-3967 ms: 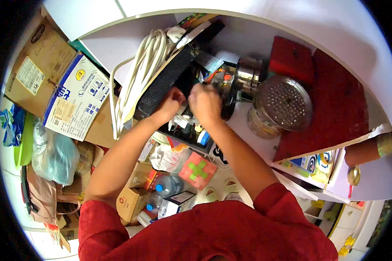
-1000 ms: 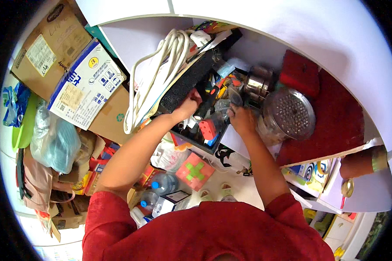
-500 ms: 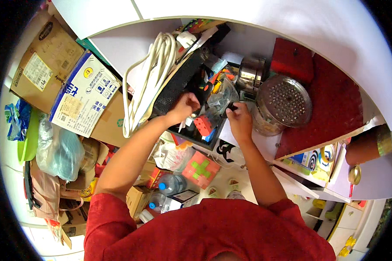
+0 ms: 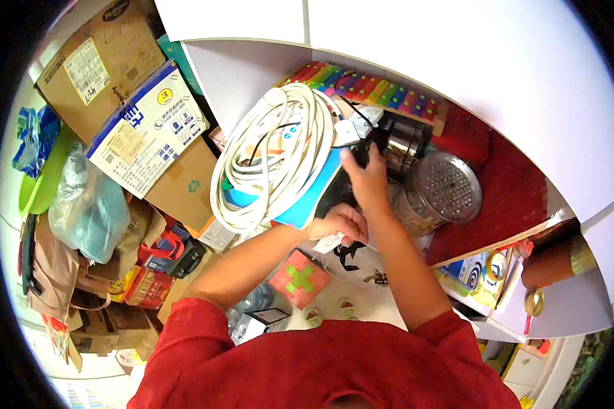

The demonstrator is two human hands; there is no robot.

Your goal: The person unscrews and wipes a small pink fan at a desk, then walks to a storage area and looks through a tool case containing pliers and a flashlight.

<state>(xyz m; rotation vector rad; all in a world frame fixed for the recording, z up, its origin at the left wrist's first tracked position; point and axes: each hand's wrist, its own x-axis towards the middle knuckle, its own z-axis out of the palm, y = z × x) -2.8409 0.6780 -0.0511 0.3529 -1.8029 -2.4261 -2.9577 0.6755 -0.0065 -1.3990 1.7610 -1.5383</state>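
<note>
My right hand (image 4: pixel 367 174) grips the black case (image 4: pixel 340 191) near its far right end, with thumb and fingers over it. My left hand (image 4: pixel 342 221) is curled at the case's near end, around a white crumpled item (image 4: pixel 329 242). A thick coil of white cable (image 4: pixel 259 184) lies over a blue sheet (image 4: pixel 297 204) and papers on top, beside a white plug piece (image 4: pixel 348 134). The case's contents are mostly hidden. Just right of my right hand stand a steel pot (image 4: pixel 406 146) and a perforated steel canister (image 4: pixel 450 184).
A colourful xylophone (image 4: pixel 382 92) lies at the back of the shelf, near a red board (image 4: pixel 512 204). Cardboard boxes (image 4: pixel 99 65), plastic bags (image 4: pixel 92 204) and a green basin (image 4: pixel 41 191) crowd the left. A pink box (image 4: pixel 300 276) is on the floor below.
The cable, papers and black lid have swung down over the open container, hiding its contents and revealing the xylophone. My right hand moved up onto the case; my left moved toward me and right.
</note>
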